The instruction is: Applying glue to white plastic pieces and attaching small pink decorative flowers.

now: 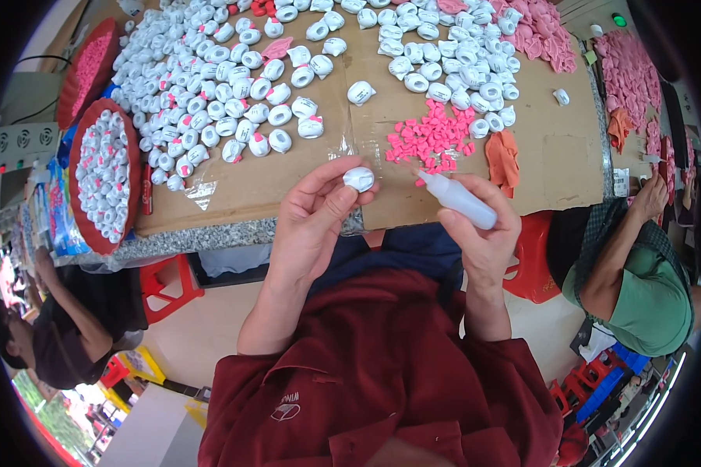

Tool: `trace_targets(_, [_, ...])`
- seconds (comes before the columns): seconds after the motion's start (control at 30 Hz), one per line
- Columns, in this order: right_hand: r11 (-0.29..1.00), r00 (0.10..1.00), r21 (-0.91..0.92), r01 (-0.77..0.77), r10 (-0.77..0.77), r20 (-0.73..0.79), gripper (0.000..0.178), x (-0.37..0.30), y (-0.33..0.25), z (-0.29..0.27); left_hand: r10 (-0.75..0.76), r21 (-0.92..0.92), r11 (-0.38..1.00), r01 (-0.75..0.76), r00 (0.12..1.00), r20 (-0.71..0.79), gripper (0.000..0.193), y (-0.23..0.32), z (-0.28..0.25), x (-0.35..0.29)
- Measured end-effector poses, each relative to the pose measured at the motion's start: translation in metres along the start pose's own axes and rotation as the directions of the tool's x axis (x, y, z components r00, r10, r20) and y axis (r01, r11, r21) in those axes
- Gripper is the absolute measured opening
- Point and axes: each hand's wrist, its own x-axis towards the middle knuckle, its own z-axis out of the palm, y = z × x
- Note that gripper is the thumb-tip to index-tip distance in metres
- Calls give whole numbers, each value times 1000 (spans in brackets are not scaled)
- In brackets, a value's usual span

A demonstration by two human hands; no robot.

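Observation:
A small white rounded plastic part [358,179] is pinched between the thumb and fingers of my left hand [313,214], just over the front edge of the table. My right hand [487,229] is wrapped round a translucent white squeeze bottle [461,201], its thin nozzle pointing up and left. By the nozzle is a tiny bright pink piece [420,183]; whether the two touch I cannot tell. Beyond the bottle lies a loose heap of bright pink pieces [432,136]. One lone white part [361,93] sits on the cardboard beyond my left hand.
Many white parts [234,86], some with pink bits, cover the cardboard-topped table [557,167]. Red trays [138,175] stand at the left. An orange glove-like piece [502,159] lies right of the heap. People sit on both sides, one in a green sleeve [650,303].

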Motion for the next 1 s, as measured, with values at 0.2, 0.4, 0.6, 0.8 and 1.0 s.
trace_targets(0.2, [882,964,-394,258,-206,171,33,12,14,16,5,62,998,-2,998,-57,31,1,1,-17])
trace_targets(0.4, [855,957,-431,288,-239,166,32,12,15,16,-10,76,997,15,998,-62,30,-3,2,-24])
trace_targets(0.6, [575,891,-683,451,-335,306,19,21,11,-6,-42,125,991,45,999,-26,30,-9,4,-24])
trace_targets(0.8, [571,888,-680,460,-289,358,15,29,17,-5,-60,125,990,60,998,-7,30,-11,8,-23])
trace_targets(1.0, [715,890,-530,456,-365,273,15,9,3,3,8,154,988,1,998,-59,29,-17,18,-25])
